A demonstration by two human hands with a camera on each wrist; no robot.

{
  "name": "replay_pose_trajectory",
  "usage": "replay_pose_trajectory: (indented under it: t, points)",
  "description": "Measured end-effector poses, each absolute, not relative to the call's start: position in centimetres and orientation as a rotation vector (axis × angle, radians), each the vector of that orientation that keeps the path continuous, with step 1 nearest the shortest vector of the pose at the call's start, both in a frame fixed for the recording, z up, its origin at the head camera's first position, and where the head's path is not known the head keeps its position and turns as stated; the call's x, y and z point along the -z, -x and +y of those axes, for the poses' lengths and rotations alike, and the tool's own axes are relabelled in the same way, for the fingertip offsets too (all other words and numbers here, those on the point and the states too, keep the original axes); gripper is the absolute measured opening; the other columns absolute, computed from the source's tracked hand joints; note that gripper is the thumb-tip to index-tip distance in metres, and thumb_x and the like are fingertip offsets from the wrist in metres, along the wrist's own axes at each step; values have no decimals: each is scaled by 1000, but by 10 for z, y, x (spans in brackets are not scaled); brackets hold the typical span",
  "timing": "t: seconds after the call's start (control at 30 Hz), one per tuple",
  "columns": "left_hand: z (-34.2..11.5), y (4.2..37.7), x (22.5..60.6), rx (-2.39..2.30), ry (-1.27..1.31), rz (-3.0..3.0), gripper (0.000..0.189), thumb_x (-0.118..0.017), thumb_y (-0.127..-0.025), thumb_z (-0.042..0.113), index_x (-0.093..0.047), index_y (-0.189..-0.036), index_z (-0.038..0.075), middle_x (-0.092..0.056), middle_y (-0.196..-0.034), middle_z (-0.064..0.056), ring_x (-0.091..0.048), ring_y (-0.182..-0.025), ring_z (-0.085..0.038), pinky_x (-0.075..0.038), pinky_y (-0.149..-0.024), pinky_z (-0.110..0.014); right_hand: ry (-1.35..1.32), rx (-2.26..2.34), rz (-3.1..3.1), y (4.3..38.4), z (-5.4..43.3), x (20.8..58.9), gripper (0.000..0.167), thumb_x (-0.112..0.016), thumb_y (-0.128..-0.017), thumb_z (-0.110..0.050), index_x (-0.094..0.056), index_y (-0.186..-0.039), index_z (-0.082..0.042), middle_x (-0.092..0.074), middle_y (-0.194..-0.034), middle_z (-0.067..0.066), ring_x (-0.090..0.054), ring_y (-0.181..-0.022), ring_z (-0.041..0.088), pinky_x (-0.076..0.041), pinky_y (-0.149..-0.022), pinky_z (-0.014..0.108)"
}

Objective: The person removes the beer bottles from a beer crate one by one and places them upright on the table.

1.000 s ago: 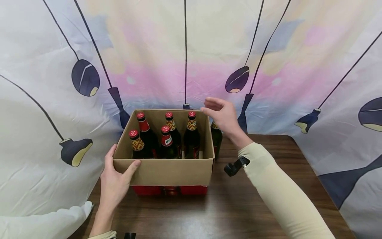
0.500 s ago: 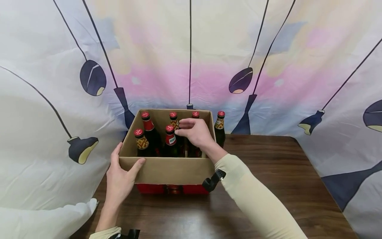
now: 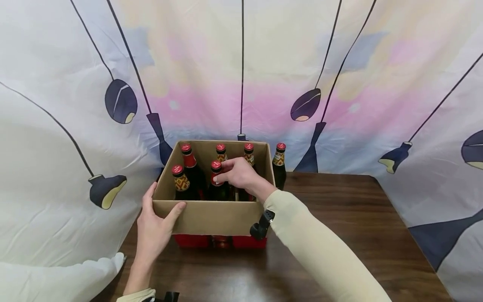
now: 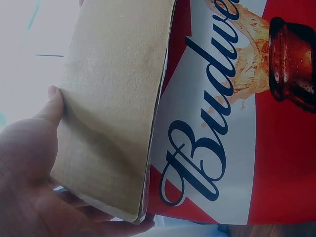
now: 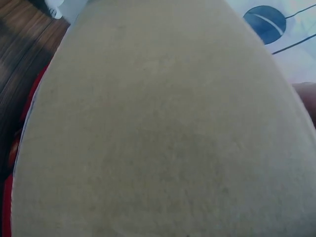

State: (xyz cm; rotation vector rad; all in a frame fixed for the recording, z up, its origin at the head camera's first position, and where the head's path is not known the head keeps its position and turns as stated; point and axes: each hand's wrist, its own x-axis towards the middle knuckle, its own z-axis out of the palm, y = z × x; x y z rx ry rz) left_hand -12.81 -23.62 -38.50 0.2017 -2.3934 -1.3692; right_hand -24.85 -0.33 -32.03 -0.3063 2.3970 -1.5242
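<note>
An open cardboard box (image 3: 215, 218) stands on the table, its brown flaps folded out over a red printed side (image 4: 281, 163). Several dark beer bottles with red caps stand inside. At the box's front left corner, my left hand (image 3: 152, 230) holds on, thumb over the front rim and fingers along the left side. My right hand (image 3: 239, 173) reaches in over the front and pinches the neck of the front middle beer bottle (image 3: 216, 166). In the right wrist view the brown flap (image 5: 158, 123) fills most of the picture and hides the fingers.
Another beer bottle (image 3: 279, 165) stands outside the box, by its back right corner. Wooden tabletop (image 3: 339, 218) extends to the right. A printed cloth (image 3: 203, 75) hangs behind, and a white cloth (image 3: 64, 272) bunches at the left edge.
My right hand has moved left from the outside bottle, over the box, and down onto the neck of the front middle beer bottle. My left hand keeps its hold on the box.
</note>
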Motion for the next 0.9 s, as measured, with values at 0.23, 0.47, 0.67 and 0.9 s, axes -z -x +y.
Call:
replay_pose_trajectory:
  t: [0.23,0.47,0.67,0.9]
  points:
    - [-235,128,384,1366,-213,-2375,97,-83,-92,34,-25,-169,23,-45,-160,-23,-52,-134,-43,-44,-102,-65,347,1439,2481,252,-11,322,47,-82,-94,-24,-71,-138,-9,-71,-134,11,-63,-123,28,-55,-102,45]
    - [-235,129,385,1372,-209,-2366,97,-83,-92,34,-25,-169,24,-46,-159,-23,-52,-132,-43,-46,-100,-65,294,1428,2523,252,-15,322,48,-82,-94,-32,-72,-138,-14,-71,-136,8,-63,-125,26,-56,-100,44]
    - [-236,130,383,1372,-201,-2357,97,-83,-93,33,-24,-169,23,-46,-158,-24,-52,-132,-43,-46,-101,-65,307,1524,2496,250,-13,320,57,-83,-93,-33,-67,-144,-14,-64,-149,9,-56,-140,29,-52,-108,47]
    - [-234,127,385,1368,-176,-2382,96,-82,-94,34,-24,-169,20,-43,-163,-22,-51,-135,-43,-44,-104,-65,303,1765,2385,238,1,319,50,-84,-91,-30,-73,-137,-16,-66,-147,5,-56,-141,27,-46,-115,50]
